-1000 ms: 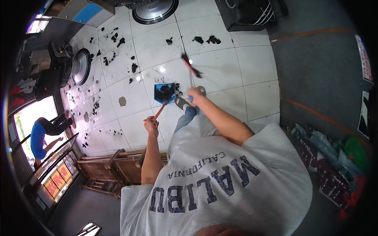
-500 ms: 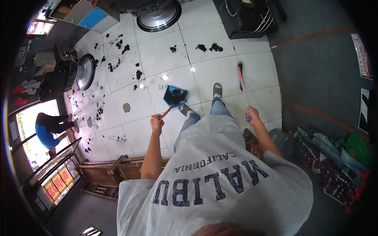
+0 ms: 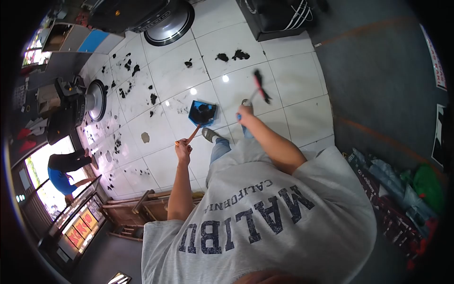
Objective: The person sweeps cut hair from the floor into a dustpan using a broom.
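Note:
My left hand [image 3: 183,150] is closed round the orange-brown handle of a blue dustpan [image 3: 203,113], which rests on the white tiles in front of my left foot with a dark clump in it. My right hand [image 3: 244,115] grips the blue end of a broom handle. The broom's red and black head [image 3: 261,87] is tilted and blurred, to the right of the dustpan and apart from it. Dark clumps of hair [image 3: 240,55] lie on the floor beyond, with several more [image 3: 153,98] scattered to the left.
Salon chairs with round metal bases [image 3: 169,22] stand at the top and left [image 3: 96,100]. A black cabinet [image 3: 279,29] is at the top right. Another person [image 3: 60,180] bends over by the bright doorway. Bamboo benches [image 3: 153,207] stand behind my left arm; bags [image 3: 402,189] lie right.
My right hand has swung the broom out to the right and then back leftward toward the dustpan. My left hand still holds the dustpan. The view has shifted, and the other person's posture has changed slightly.

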